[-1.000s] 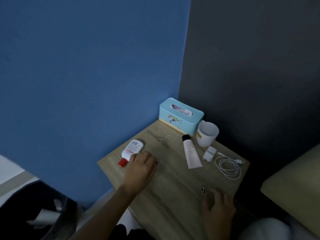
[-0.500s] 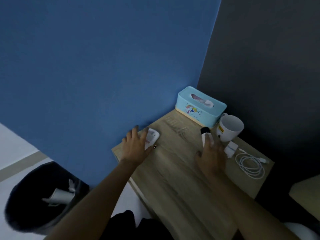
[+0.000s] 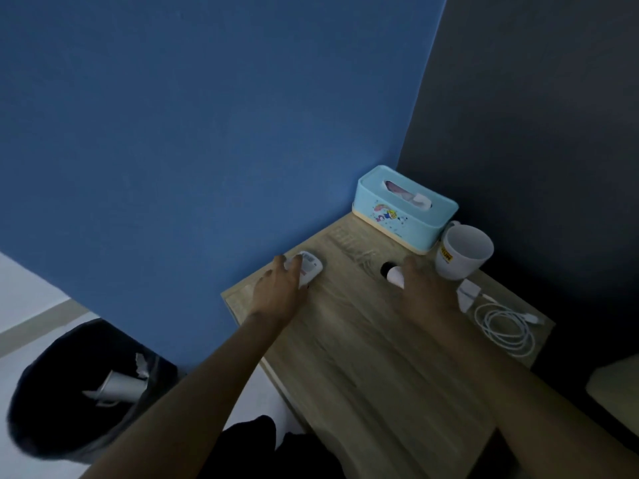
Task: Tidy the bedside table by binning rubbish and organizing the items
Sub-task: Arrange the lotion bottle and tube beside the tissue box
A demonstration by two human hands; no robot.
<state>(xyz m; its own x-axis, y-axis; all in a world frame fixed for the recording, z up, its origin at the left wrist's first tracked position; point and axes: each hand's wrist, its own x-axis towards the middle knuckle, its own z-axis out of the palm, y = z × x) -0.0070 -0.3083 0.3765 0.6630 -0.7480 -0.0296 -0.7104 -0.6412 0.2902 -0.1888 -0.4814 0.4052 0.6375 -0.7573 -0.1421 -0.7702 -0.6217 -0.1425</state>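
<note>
- white mug [image 3: 461, 254], just beyond the right hand [image 3: 427, 292]: yellow label with dark lettering, too blurred to read
- blue tissue box [image 3: 404, 212], further beyond that hand: cartoon print, small wording beneath it illegible
- white bottle [image 3: 311, 269], under the left hand [image 3: 280, 293]: printed label with red marks, unreadable

arms: 2, bare, reaching forward | left hand [image 3: 280, 288]: palm down, fingers curled over white bottle [image 3: 312, 267] | right hand [image 3: 427, 288]: palm down covering tube [image 3: 394, 274], grip unclear
</note>
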